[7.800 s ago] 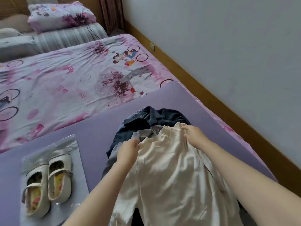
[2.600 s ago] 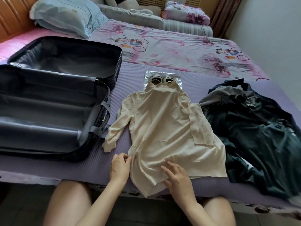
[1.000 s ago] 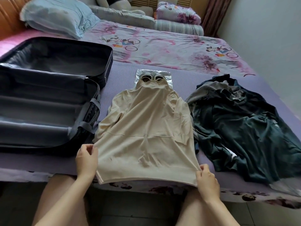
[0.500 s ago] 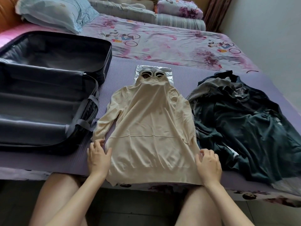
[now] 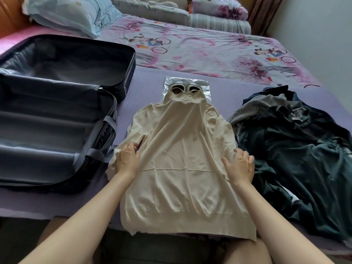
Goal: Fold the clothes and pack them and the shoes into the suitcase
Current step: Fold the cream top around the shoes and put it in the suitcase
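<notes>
A cream long-sleeved top (image 5: 181, 161) lies flat on the purple mat (image 5: 148, 92), its hem hanging over the bed's near edge. My left hand (image 5: 126, 160) rests palm down on its left sleeve, fingers apart. My right hand (image 5: 239, 165) lies flat on its right side, fingers spread. The top's collar covers most of a pair of pale shoes (image 5: 183, 88) on a clear plastic sheet (image 5: 204, 86). An open dark suitcase (image 5: 57, 111) lies to the left, nothing in it. A heap of dark green and grey clothes (image 5: 297, 153) lies to the right.
A floral bedsheet (image 5: 209, 48) covers the bed beyond the mat. A light blue pillow (image 5: 72, 18) and rolled bedding (image 5: 219, 18) lie at the far side. A white wall (image 5: 323, 35) runs along the right. My knees show below the bed's edge.
Both hands have let go of the top's hem and moved up its sides to the sleeves. The hem now hangs over the bed edge.
</notes>
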`<state>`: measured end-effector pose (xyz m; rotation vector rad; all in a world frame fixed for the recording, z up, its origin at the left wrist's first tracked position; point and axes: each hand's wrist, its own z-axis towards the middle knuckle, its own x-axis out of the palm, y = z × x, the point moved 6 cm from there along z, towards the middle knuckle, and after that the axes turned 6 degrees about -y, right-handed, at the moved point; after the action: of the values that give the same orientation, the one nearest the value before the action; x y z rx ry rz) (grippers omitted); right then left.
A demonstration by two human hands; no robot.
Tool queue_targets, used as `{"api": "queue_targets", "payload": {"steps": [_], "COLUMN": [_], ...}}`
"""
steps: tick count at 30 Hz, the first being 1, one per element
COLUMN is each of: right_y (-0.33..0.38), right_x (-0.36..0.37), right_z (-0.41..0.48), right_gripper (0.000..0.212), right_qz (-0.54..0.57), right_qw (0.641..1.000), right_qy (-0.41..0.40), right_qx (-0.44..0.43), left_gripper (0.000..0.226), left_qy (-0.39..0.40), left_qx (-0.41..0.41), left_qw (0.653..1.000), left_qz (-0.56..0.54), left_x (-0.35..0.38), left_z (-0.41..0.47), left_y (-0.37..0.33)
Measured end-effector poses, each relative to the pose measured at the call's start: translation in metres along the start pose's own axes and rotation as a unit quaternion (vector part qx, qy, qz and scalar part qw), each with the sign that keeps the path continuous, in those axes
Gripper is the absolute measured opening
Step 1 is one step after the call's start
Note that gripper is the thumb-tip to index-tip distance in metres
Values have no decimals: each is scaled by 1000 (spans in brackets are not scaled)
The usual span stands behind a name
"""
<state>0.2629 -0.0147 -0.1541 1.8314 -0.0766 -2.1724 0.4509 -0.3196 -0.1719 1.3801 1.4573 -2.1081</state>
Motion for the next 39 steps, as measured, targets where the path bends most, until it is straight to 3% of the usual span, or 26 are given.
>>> {"api": "queue_targets", "payload": {"steps": [6, 10, 12, 17, 22, 25, 30, 35, 39], "right_y": [31, 32, 24, 8, -1, 5, 59, 153, 241], "right_x": [20, 39, 46, 39, 35, 36, 35, 47, 65], "right_z": [21, 33, 38, 54, 57, 50, 43, 49, 75], "right_gripper": [58, 60, 61, 57, 49, 41, 39, 32, 31], "right_qz": [4, -14, -17, 61, 61, 42, 98, 171, 179], "right_qw": [997, 999, 1000, 996, 996, 995, 984, 954, 931], "right_qy": [-49, -8, 6, -48, -60, -66, -35, 48, 98], "right_qx": [-66, -40, -21, -43, -40, -57, -143, -241, -304], "left_gripper": [26, 27, 22, 23, 41, 39, 33, 38, 33], "left_qy": [15, -3, -19, -101, -123, -104, -16, -28, -32], "left_qx": [-13, 2, 16, 70, 119, 139, 158, 156, 205], "left_qw": [997, 998, 998, 988, 967, 971, 978, 981, 974], "left_qz": [71, 59, 53, 97, 186, 162, 133, 113, 89], "left_x": [23, 33, 33, 6, 10, 23, 47, 45, 49], "left_z": [26, 42, 46, 65, 68, 60, 57, 63, 69], "left_y": [-9, -5, -5, -5, -10, -22, -28, -25, -29]}}
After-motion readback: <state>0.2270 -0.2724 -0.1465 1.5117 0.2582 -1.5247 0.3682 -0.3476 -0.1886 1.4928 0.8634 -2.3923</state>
